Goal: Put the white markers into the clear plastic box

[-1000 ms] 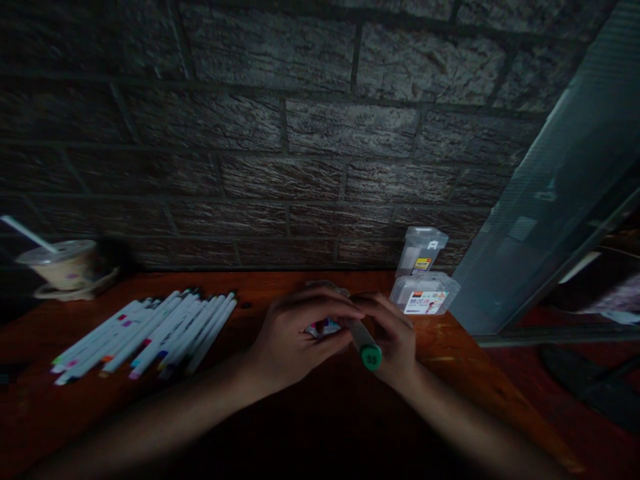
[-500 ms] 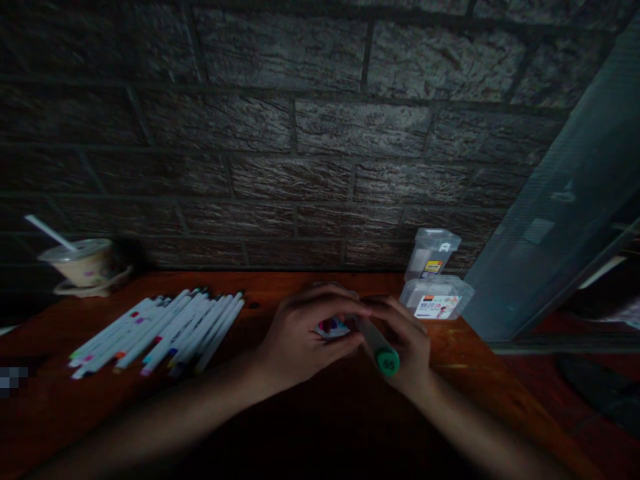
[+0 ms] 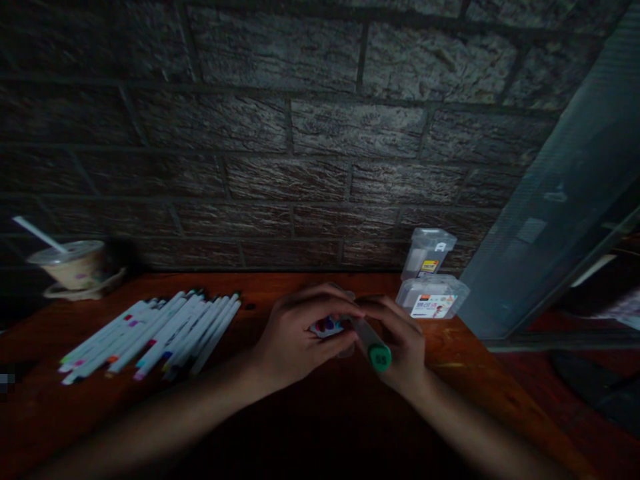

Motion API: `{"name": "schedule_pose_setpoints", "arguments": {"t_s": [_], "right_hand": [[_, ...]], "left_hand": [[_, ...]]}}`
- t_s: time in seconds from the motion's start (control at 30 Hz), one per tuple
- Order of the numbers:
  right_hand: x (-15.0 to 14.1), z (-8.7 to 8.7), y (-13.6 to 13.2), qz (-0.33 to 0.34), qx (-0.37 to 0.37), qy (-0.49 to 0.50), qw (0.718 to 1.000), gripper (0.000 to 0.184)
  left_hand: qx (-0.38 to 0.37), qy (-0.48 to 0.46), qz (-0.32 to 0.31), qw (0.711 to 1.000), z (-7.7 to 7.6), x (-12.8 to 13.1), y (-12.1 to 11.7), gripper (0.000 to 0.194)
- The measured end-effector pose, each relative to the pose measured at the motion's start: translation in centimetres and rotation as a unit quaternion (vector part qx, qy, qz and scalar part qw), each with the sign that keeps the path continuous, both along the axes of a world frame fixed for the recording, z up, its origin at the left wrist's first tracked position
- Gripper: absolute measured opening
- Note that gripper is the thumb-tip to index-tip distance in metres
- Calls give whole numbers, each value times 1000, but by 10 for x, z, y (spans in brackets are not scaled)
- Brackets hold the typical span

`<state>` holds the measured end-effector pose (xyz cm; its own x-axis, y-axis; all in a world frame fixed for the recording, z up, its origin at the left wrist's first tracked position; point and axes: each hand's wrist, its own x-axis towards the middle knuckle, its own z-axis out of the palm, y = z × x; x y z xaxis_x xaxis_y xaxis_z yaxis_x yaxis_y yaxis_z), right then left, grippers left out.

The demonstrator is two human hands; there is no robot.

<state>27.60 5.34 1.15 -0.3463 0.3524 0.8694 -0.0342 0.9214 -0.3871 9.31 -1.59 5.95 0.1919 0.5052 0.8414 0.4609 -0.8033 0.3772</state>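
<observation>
My left hand (image 3: 295,337) and my right hand (image 3: 400,340) meet over the middle of the reddish wooden table (image 3: 450,360). The right hand is closed round a white marker (image 3: 373,343) whose green end cap, marked 55, points toward me. The left hand's fingers curl over a small object with coloured dots (image 3: 326,327), pinching it against the marker's far end. What that small object is I cannot make out. The light is dim.
A row of several white markers (image 3: 155,333) lies at the left. A drink cup with a straw (image 3: 70,267) stands far left by the brick wall. Two clear plastic boxes (image 3: 433,297) sit at the right, beside a slanted glass panel (image 3: 560,220).
Both hands keep their grip. The view has swung slightly, so everything sits a little further left than half a second ago.
</observation>
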Motion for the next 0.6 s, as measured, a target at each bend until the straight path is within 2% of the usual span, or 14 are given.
{"name": "schedule_pose_setpoints", "arguments": {"t_s": [0.33,0.6], "right_hand": [[-1,1,-1,9,-8,1,1000,31],[-1,1,2,11,5,-2,1000,26]], "left_hand": [[-4,-3,10,1000,2,0,-3,15],[1,-7,2,1000,1,1,-2,17]]}}
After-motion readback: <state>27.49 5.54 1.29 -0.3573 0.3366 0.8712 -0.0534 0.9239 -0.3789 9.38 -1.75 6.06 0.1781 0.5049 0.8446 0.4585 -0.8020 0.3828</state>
